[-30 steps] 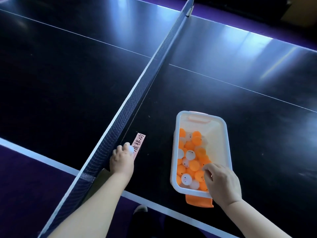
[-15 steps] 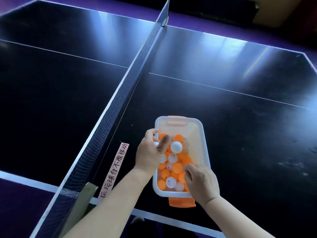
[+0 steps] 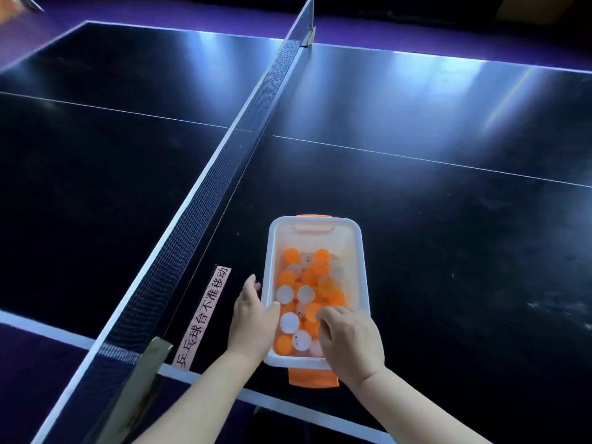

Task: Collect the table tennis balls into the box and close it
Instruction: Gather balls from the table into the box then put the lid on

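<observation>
Presently we note: box (image 3: 364, 267) on table (image 3: 448, 251), near edge, long axis running away from us, lid not seen | left hand (image 3: 253, 318) clasps its left wall, thumb over rim | right hand (image 3: 350, 341) curled over balls (image 3: 304, 294) at near end, grip unclear.

Dark table tennis table (image 3: 416, 219), net (image 3: 205, 200) stretched across it, pink strip label (image 3: 205, 315) with Chinese characters beside the net

Translucent plastic box (image 3: 364, 267), glossy balls (image 3: 290, 322), sheeny table (image 3: 416, 219).
</observation>
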Tool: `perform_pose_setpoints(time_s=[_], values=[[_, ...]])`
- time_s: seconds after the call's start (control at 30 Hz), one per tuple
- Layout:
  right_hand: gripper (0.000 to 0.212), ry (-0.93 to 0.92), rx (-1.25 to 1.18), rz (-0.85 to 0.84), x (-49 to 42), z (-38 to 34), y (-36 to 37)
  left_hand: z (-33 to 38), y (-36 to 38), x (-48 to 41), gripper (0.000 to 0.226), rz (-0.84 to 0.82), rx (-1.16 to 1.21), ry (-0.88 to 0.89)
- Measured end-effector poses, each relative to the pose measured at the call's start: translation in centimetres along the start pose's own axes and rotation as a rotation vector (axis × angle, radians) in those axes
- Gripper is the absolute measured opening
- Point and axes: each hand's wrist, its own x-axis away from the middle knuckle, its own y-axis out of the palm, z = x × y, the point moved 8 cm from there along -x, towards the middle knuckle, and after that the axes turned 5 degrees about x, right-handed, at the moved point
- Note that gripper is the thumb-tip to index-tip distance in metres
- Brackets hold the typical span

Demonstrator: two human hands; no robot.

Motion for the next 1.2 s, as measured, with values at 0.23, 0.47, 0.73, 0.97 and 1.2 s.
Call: perform_pose_setpoints(time_s=[0.23,0.47,0.73,0.97,1.2], values=[[0.016,-0.101,-0.063,0.003,0.0,0.0,-0.1,0.2,0.0,0.5,0.011,0.120,-0.099,-0.095],[0.010,-0.173,-0.069,-0.069,0.2,0.0,0.4,0.6,-0.4,2.0,0.038,0.282,-0.124,-0.030],[0.019,-0.450,0.082,-0.097,3.2,-2.0,0.2,-2.8,-0.9,9.1,0.039,0.398,0.053,-0.071],[0.017,-0.604,0.051,-0.124,10.3,-3.4,-0.2,-6.5,-1.3,18.0,0.036,0.536,0.128,-0.067],[0.022,-0.669,-0.020,-0.139,24.0,-4.9,-1.5,-14.1,0.4,31.4,0.043,0.596,0.195,-0.165]])
